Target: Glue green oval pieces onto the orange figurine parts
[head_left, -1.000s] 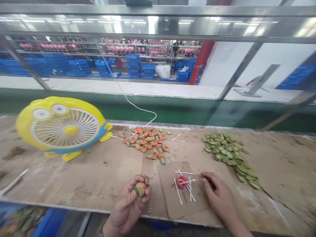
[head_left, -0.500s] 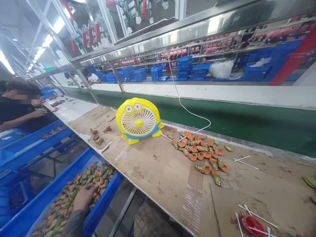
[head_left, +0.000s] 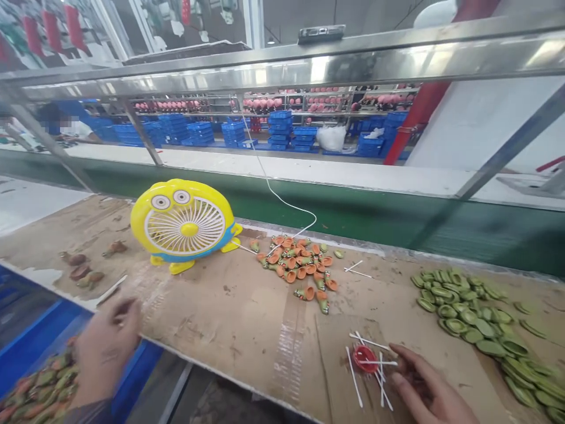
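Observation:
My left hand (head_left: 107, 347) is raised over the near edge of the cardboard-covered bench, above a blue bin (head_left: 141, 368). Its fingers are curled in; whatever they may hold is hidden and blurred. Small green and orange moulded pieces (head_left: 44, 377) fill that bin. At the lower right, my right hand (head_left: 430, 386) has thumb and forefinger apart beside the ends of several cotton swabs (head_left: 354, 377). These swabs lie around and across a small red cup (head_left: 365, 358). Farther back is a pile of green-and-orange pieces (head_left: 304, 262), hollow orange ends showing.
A yellow fan (head_left: 189, 228) with cartoon eyes stands on the bench. Green shell-like pieces (head_left: 472, 318) are heaped at right. Few brown pieces (head_left: 80, 271) lie at left. A white cord (head_left: 282, 200) hangs down to the bench. Behind runs a green-sided conveyor (head_left: 375, 218).
My left hand has risen out of the blue bin to the bench edge. My right hand has come into view by the red cup. The view has turned to the right.

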`<state>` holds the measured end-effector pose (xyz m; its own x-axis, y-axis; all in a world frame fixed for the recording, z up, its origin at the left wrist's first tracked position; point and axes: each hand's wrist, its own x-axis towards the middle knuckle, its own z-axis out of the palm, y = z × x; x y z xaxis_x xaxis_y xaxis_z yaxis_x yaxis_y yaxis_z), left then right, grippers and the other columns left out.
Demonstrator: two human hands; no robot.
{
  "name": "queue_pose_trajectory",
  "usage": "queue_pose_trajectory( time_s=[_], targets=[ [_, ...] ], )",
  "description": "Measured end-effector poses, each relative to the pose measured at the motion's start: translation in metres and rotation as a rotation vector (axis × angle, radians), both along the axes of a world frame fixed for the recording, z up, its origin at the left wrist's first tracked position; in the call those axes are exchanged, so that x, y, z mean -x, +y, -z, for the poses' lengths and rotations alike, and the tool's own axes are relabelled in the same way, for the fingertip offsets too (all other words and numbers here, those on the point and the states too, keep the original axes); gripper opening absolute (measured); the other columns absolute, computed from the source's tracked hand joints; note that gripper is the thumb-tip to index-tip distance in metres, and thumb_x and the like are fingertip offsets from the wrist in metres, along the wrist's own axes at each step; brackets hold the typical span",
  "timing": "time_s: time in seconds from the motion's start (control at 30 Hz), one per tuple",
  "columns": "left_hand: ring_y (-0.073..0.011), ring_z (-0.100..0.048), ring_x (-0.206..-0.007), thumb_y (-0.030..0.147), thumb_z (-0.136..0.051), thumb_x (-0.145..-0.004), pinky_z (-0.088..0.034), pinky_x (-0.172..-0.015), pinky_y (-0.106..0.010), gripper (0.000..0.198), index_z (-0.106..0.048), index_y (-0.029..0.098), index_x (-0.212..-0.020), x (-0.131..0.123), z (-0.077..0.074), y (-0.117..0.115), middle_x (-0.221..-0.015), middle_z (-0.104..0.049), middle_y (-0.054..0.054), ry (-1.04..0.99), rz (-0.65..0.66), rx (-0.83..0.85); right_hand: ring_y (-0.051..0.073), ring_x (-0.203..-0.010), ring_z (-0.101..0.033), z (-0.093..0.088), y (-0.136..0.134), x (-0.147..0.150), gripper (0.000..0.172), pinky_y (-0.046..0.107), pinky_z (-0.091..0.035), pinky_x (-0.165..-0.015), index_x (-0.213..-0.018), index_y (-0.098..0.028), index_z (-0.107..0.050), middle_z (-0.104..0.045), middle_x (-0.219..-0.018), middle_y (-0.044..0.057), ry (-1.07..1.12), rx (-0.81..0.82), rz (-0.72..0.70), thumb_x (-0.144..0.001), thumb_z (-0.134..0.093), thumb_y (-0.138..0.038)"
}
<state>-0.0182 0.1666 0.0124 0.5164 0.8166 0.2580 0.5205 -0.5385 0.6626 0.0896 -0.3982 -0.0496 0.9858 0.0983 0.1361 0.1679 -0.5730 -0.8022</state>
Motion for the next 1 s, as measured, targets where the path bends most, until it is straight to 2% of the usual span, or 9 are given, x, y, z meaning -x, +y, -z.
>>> queue_pose_trajectory(
  time_s=[0.17, 0.27, 0.37, 0.47, 0.6, 0.67, 0.77, 0.83, 1.0],
  targets=[
    [-0.0284, -0.072, -0.092, 0.041, -0.067, -0.078, -0.055, -0.082, -0.034, 0.034, -0.072, 0.021, -0.104, -0.132, 0.017, -0.097, -0.107, -0.079, -0.009, 0.024, 0.466, 0.033, 0.028, -0.097, -0.078, -0.026, 0.025, 0.0, 0.037, 0.031, -0.065, -0.083, -0.103, -0.025, -0.08, -0.08, -0.106, 0.008, 0.101, -0.04, -0.14, -0.091, -0.061, -0.055],
    [-0.0314, -0.071, -0.107, 0.034, -0.068, -0.082, -0.052, -0.095, -0.038, 0.036, -0.071, 0.016, -0.113, -0.184, 0.027, -0.136, -0.118, -0.077, -0.016, 0.017, 0.544, 0.049, 0.028, -0.104, -0.076, -0.027, 0.031, 0.003, 0.036, 0.035, -0.062, -0.092, -0.104, -0.025, -0.08, -0.079, -0.112, 0.009, 0.101, -0.04, -0.178, -0.094, -0.059, -0.052],
    [-0.0366, -0.072, -0.104, 0.033, -0.069, -0.082, -0.052, -0.095, -0.044, 0.027, -0.071, 0.014, -0.101, -0.204, 0.027, -0.145, -0.106, -0.079, -0.02, 0.002, 0.532, 0.08, 0.027, -0.105, -0.075, -0.025, 0.034, 0.006, 0.033, 0.035, -0.061, -0.093, -0.102, -0.026, -0.08, -0.079, -0.112, 0.008, 0.088, -0.027, -0.185, -0.097, -0.058, -0.049],
    [-0.0363, -0.074, -0.096, 0.037, -0.069, -0.08, -0.055, -0.091, -0.045, 0.022, -0.068, 0.017, -0.088, -0.2, 0.025, -0.141, -0.094, -0.079, -0.017, -0.055, 0.519, 0.145, 0.026, -0.104, -0.074, -0.033, 0.038, 0.011, 0.03, 0.035, -0.06, -0.092, -0.101, -0.026, -0.079, -0.079, -0.11, 0.007, 0.083, -0.039, -0.16, -0.098, -0.057, -0.046],
    [-0.0304, -0.075, -0.096, 0.047, -0.066, -0.082, -0.061, -0.086, -0.041, 0.038, -0.06, 0.016, -0.104, -0.164, 0.028, -0.155, -0.106, -0.076, -0.016, -0.209, 0.548, 0.288, 0.023, -0.098, -0.073, -0.052, 0.041, 0.019, 0.028, 0.031, -0.057, -0.089, -0.101, -0.024, -0.076, -0.078, -0.104, 0.006, -0.001, -0.109, -0.1, -0.101, -0.055, -0.042],
    [-0.0276, -0.076, -0.088, 0.054, -0.071, -0.079, -0.063, -0.075, -0.037, 0.047, -0.06, 0.018, -0.108, -0.136, 0.033, -0.176, -0.103, -0.076, -0.012, -0.265, 0.61, 0.407, 0.022, -0.095, -0.072, -0.055, 0.042, 0.022, 0.026, 0.029, -0.055, -0.085, -0.1, -0.024, -0.074, -0.077, -0.1, 0.005, -0.05, -0.118, -0.086, -0.103, -0.053, -0.039],
    [-0.0269, -0.076, -0.087, 0.05, -0.088, -0.07, -0.063, -0.071, -0.032, 0.052, -0.066, 0.02, -0.107, -0.094, 0.04, -0.221, -0.1, -0.077, -0.01, -0.353, 0.709, 0.767, 0.021, -0.094, -0.071, -0.05, 0.044, 0.023, 0.024, 0.029, -0.053, -0.084, -0.101, -0.023, -0.072, -0.076, -0.099, 0.005, -0.068, -0.08, -0.09, -0.104, -0.05, -0.034],
    [-0.0258, -0.076, -0.085, 0.045, -0.089, -0.071, -0.063, -0.069, -0.03, 0.049, -0.07, 0.022, -0.11, -0.075, 0.044, -0.251, -0.099, -0.077, -0.009, -0.311, 0.794, 0.927, 0.022, -0.097, -0.07, -0.043, 0.046, 0.021, 0.024, 0.03, -0.052, -0.086, -0.103, -0.022, -0.071, -0.075, -0.101, 0.005, -0.057, -0.034, -0.103, -0.105, -0.049, -0.031],
    [-0.0268, -0.074, -0.091, 0.036, -0.089, -0.073, -0.064, -0.077, -0.031, 0.031, -0.079, 0.022, -0.099, -0.066, 0.051, -0.293, -0.101, -0.077, -0.011, -0.268, 0.965, 0.981, 0.022, -0.1, -0.069, -0.039, 0.049, 0.018, 0.022, 0.031, -0.051, -0.089, -0.104, -0.022, -0.07, -0.075, -0.104, 0.006, -0.087, 0.034, -0.126, -0.104, -0.048, -0.026]
  ],
)
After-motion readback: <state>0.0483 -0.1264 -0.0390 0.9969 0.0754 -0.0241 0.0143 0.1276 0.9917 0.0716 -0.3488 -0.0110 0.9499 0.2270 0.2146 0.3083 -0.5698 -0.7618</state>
